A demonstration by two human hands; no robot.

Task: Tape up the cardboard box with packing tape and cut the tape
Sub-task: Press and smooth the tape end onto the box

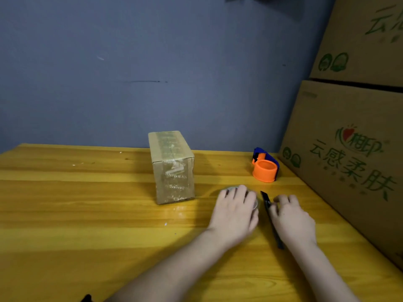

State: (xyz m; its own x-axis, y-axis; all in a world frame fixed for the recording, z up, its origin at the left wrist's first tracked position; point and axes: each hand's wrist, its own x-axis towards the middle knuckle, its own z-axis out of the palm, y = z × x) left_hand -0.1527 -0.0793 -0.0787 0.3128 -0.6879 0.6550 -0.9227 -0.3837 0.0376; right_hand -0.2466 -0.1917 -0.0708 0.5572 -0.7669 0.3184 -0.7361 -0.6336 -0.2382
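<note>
Both hands lie before the box: left covers tape roll, right pinches cutter.

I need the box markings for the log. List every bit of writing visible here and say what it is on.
"心相印": green brand name with a red heart, on the lower big carton at the right.
"云感柔肤": large green characters, same carton.
Upper big carton: green characters cut off by the frame edge, not readable.
Small cardboard box: faint print under clear tape, too blurred to read.
Orange tape dispenser: no text visible.
</note>
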